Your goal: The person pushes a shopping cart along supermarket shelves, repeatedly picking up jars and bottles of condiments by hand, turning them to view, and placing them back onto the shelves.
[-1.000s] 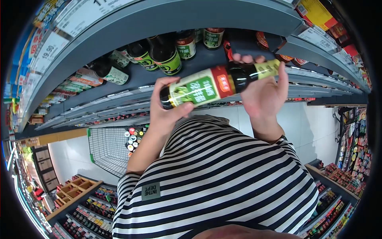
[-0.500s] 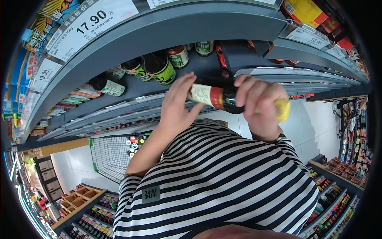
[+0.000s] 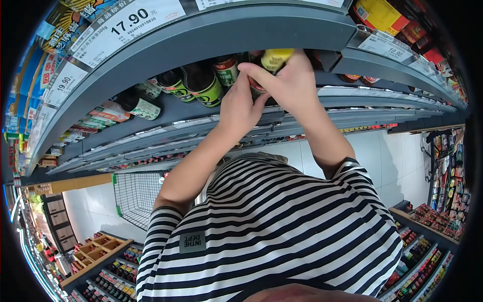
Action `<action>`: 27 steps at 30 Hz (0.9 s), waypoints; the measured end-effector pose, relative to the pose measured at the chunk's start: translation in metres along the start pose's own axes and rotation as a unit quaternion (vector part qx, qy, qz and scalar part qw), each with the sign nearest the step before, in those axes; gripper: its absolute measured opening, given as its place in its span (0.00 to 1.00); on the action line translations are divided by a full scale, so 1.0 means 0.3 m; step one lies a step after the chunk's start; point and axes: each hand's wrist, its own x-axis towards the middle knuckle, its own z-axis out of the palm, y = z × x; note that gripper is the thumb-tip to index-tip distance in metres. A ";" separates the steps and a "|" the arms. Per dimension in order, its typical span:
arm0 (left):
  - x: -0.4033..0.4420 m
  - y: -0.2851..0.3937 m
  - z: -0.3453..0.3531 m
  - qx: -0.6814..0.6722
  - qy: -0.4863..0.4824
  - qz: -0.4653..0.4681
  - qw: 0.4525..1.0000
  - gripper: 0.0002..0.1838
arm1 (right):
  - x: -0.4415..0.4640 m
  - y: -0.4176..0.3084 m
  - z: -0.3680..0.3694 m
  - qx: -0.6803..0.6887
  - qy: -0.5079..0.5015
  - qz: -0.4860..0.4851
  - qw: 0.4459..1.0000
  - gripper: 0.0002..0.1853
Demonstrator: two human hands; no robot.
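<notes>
The bottle with a yellow cap wrap stands at the shelf's front edge, its top toward the camera and its body mostly covered by my hands. My right hand is wrapped round its upper part. Lower down, my left hand closes on the bottle's side, fingertips and thumb against it. Left of the hands, dark bottles with green labels stand on the shelf, beside a bottle with a red and green label.
Above the hands runs the upper shelf's grey edge with price tags. A wire shopping cart stands on the floor at the left. Stocked racks are behind me. Lower shelf edges extend to the right.
The bottle has gone from lying across in front of my body to upright at the shelf. Both hands moved up and forward with it, my right hand inward to the left.
</notes>
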 end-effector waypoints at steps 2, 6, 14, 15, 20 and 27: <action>0.012 -0.007 -0.002 0.008 -0.039 -0.053 0.998 0.38 | -0.001 0.027 -0.012 -0.204 -0.012 -0.101 0.974 0.34; 0.043 -0.017 0.005 -0.038 -0.044 -0.045 0.997 0.37 | -0.045 0.060 -0.007 -0.256 -0.030 -0.067 0.964 0.43; 0.003 -0.016 0.018 -0.027 -0.033 -0.014 0.999 0.46 | -0.037 0.052 -0.006 -0.333 -0.025 -0.106 0.937 0.44; -0.014 -0.015 0.018 -0.024 -0.016 0.006 1.000 0.47 | -0.037 0.051 -0.005 -0.343 -0.031 -0.094 0.934 0.43; -0.067 0.075 -0.058 -0.056 -0.062 -0.079 0.993 0.48 | -0.027 0.049 -0.004 -0.348 -0.027 -0.089 0.933 0.43; -0.121 0.252 -0.313 -0.124 -0.079 0.055 0.988 0.35 | -0.030 0.060 -0.021 -0.373 -0.024 -0.098 0.922 0.43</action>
